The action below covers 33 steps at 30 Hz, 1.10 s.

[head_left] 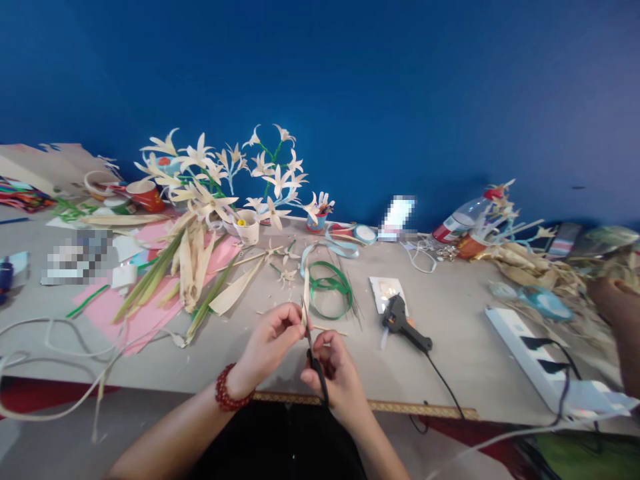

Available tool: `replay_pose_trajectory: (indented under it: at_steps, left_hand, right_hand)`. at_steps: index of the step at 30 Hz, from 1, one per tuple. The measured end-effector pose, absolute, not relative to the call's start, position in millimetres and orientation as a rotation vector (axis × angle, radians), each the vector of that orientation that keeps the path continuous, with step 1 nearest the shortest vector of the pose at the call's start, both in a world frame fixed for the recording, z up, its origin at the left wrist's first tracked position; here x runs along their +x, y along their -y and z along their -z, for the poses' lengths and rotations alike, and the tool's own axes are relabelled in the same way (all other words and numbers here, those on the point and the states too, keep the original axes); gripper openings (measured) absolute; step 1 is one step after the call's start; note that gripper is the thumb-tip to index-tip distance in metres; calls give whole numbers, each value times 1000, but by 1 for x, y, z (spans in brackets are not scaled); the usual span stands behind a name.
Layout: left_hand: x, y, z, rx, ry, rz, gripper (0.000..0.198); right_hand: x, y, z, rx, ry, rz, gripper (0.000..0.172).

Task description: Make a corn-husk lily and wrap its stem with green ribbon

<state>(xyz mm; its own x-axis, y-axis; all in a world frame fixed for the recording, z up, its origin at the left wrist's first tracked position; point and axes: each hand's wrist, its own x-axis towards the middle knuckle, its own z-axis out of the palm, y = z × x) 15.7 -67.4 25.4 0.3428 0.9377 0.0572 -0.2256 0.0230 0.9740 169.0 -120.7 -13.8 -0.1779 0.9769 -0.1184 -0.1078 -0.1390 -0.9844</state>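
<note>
My left hand (277, 340), with a red bead bracelet (231, 388) at the wrist, pinches a narrow pale strip of corn husk (307, 293) that points up and away from me. In my right hand (336, 367) is a pair of scissors (316, 367) with black handles, fingers closed round them. The blades lie along the strip, close to my left fingertips; whether they are parted is hard to make out. Just beyond both hands, a coil of green ribbon (331, 290) and small husk flower pieces (285, 275) rest on the table (450, 353).
A black glue gun (403, 323) lies to the right, its cord over the table edge. Husk flowers (200, 157) stand at the back left above corn husks (195, 263) and pink paper (107, 327). At the far right are a white power strip (523, 360) and another person's hand (615, 300).
</note>
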Motion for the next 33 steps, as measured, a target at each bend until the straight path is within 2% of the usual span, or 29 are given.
replay_pose_trajectory:
  at_steps: [33]
  left_hand:
    - [16, 68, -29, 1133, -813, -1021, 15]
  right_hand:
    - [169, 125, 5, -1121, 1172, -1530, 58]
